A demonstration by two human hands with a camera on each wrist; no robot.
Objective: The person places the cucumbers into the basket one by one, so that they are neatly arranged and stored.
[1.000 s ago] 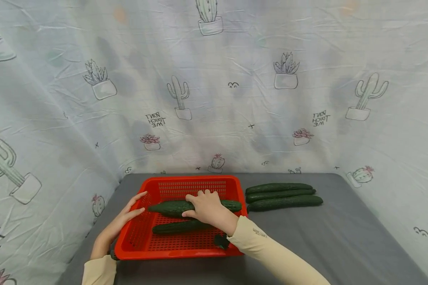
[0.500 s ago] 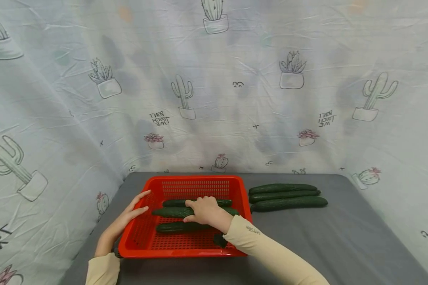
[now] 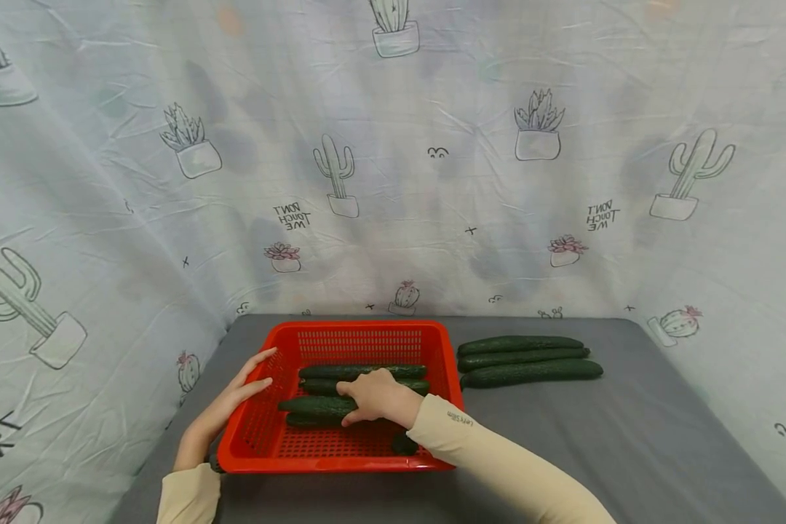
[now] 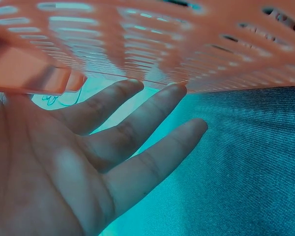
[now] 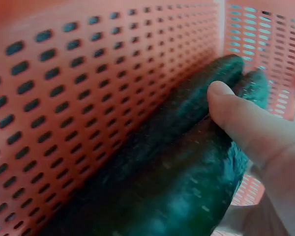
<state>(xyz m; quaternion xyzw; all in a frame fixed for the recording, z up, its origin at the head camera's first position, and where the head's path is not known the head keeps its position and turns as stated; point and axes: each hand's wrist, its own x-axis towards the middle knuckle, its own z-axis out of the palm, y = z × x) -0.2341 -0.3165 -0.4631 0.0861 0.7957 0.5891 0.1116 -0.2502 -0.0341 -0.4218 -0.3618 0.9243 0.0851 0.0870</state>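
Note:
A red slotted basket [image 3: 334, 464] holds several dark green cucumbers. My right hand [image 3: 381, 397] reaches in over the basket's right side and grips one cucumber [image 3: 313, 405] around its middle. That cucumber lies over or against the nearest one [image 3: 311, 420]. Two more cucumbers, a back one [image 3: 321, 372] and one just in front of it [image 3: 317, 386], lie behind it. In the right wrist view my thumb [image 5: 246, 120] presses along the cucumbers; the fingers are mostly hidden. My left hand [image 3: 225, 407] rests at the basket's left wall, its fingers [image 4: 160, 152] straight beneath the slotted side.
Three cucumbers [image 3: 530, 372] lie side by side on the grey tabletop [image 3: 563, 437] just right of the basket. A cactus-print curtain [image 3: 393, 182] hangs behind and along both sides of the table. A small dark object [image 3: 404, 445] shows under my right wrist.
My right hand has moved toward the basket's near side with the gripped cucumber, uncovering the two cucumbers behind it. My left hand stays at the left rim.

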